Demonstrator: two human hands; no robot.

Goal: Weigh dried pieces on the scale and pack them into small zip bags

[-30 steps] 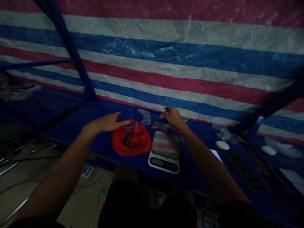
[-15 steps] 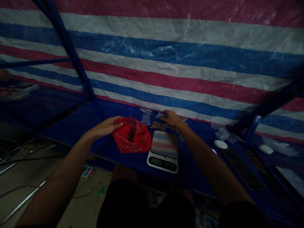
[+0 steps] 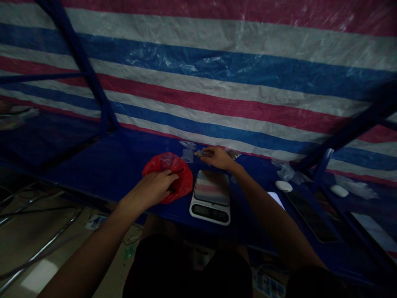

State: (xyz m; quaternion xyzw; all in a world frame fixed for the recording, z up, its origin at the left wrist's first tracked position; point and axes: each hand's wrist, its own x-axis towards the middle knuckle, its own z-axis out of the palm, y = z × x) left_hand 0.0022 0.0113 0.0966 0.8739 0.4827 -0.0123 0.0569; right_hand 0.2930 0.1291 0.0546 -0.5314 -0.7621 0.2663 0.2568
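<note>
On a blue table [image 3: 124,174], a white scale [image 3: 211,188] sits near the front edge, its long axis running front to back and its display [image 3: 208,212] at the front end; any reading there is too dim to make out. Just left of it, also near the front edge, a red bag [image 3: 185,178] lies with its mouth facing up. The left hand [image 3: 156,185] reaches into that mouth, fingers bent, covering most of the dark contents; whether they grip anything cannot be told.

Toward the back edge, behind the scale, the right hand [image 3: 218,158] has thumb and fingers bent over a small clear packet [image 3: 198,153]; a firm grip cannot be confirmed. Right of this hand lies a packet of brown bits [image 3: 233,153]; to its left, a clear bag [image 3: 187,155]. Farther right are a white case [image 3: 283,186] and a dark phone [image 3: 310,217], slanting toward the front edge.
</note>
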